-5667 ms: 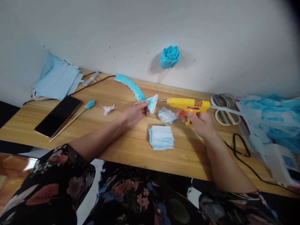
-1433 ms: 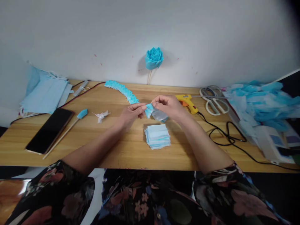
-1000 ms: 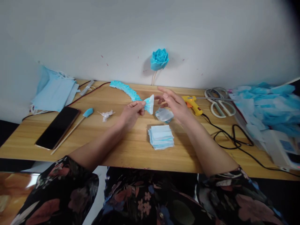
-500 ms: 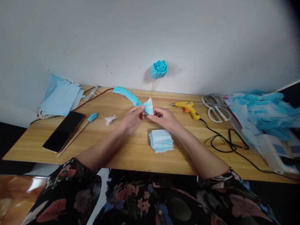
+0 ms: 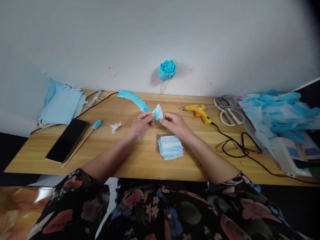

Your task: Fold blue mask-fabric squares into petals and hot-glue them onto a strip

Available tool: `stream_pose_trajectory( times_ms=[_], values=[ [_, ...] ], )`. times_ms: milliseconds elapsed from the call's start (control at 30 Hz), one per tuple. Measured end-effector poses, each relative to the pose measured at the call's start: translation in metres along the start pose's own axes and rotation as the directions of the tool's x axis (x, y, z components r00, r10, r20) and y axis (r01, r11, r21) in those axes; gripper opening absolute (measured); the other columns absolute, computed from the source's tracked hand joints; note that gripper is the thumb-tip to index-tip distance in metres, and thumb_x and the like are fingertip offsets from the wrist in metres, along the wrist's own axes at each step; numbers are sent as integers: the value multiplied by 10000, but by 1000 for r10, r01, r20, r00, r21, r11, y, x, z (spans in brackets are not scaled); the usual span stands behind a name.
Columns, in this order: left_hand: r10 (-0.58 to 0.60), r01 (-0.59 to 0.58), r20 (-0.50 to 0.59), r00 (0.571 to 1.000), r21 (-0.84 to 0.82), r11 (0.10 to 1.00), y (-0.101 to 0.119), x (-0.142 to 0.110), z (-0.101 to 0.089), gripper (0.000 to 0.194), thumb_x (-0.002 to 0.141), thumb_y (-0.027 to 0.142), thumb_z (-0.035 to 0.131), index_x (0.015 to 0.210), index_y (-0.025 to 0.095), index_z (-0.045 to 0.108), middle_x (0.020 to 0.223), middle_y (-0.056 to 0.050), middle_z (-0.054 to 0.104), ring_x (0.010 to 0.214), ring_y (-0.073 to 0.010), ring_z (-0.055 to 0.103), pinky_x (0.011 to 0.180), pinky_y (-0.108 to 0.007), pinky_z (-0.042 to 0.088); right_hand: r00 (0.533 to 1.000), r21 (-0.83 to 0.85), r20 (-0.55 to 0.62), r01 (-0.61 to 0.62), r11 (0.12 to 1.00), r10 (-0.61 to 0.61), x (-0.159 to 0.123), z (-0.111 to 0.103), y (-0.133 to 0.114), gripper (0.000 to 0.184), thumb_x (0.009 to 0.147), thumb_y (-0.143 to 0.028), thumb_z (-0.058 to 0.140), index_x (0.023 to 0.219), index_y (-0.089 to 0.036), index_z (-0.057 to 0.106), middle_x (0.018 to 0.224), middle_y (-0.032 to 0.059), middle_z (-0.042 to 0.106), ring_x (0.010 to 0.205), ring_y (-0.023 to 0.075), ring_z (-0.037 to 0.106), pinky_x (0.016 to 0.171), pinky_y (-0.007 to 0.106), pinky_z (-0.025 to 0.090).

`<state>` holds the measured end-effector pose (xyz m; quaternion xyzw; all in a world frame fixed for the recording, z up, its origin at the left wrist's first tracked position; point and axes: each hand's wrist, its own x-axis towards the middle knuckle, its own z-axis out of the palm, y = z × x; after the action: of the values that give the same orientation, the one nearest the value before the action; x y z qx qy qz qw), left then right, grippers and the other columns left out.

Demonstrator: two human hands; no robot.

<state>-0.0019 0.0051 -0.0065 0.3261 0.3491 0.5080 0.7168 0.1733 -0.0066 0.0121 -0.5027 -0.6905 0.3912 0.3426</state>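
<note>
A small blue-and-white piece of mask fabric is pinched between both hands over the middle of the table. My left hand grips its left side, thumb on top. On its right edge, my right hand has thumb and finger closed. Just behind my left hand curves a row of folded blue fabric petals, its near end close to the held piece. In front of my right hand lies a stack of cut fabric squares.
A yellow glue gun with a black cord lies right, beside scissors and a pile of blue fabric. Left are face masks, a phone and a blue-tipped stick. A blue fabric flower stands at the wall.
The held fabric piece has been gathered narrower, and my right fingers have closed in on its edge. The whole view has shifted slightly.
</note>
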Motion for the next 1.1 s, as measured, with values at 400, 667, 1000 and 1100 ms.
stream_pose_trajectory(
  times_ms=[400, 667, 1000, 1100],
  values=[
    [48, -50, 18, 999, 118, 992, -3, 0, -3, 280, 735, 376, 888, 725, 162, 708, 603, 30, 581, 584, -78, 493, 598, -230, 400, 999, 77, 10, -45, 996, 45, 0, -1, 0, 388, 843, -485, 597, 641, -232, 384, 634, -61, 322, 623, 111, 299, 614, 290, 246],
    [115, -116, 18, 993, 250, 961, -2, -3, -4, 348, 745, 450, 856, 678, 156, 682, 601, 23, 579, 597, -83, 486, 620, -235, 393, 994, 155, 31, -110, 982, 106, -2, 0, -4, 391, 821, -517, 607, 644, -227, 413, 640, -59, 328, 626, 111, 300, 613, 293, 233],
    [125, -122, 5, 992, 266, 956, -2, -2, -4, 353, 758, 444, 842, 641, 161, 666, 593, 19, 586, 595, -87, 491, 625, -241, 390, 994, 173, 40, -103, 980, 97, -3, 1, -7, 429, 824, -537, 624, 628, -229, 398, 632, -61, 314, 617, 107, 277, 607, 295, 230],
    [120, -114, -8, 993, 273, 955, -2, -3, -3, 351, 767, 435, 838, 637, 162, 660, 589, 21, 580, 590, -88, 490, 630, -247, 394, 995, 165, 43, -92, 982, 85, -2, 2, -6, 435, 820, -548, 639, 641, -227, 407, 649, -59, 328, 629, 107, 286, 606, 291, 234]
  ],
)
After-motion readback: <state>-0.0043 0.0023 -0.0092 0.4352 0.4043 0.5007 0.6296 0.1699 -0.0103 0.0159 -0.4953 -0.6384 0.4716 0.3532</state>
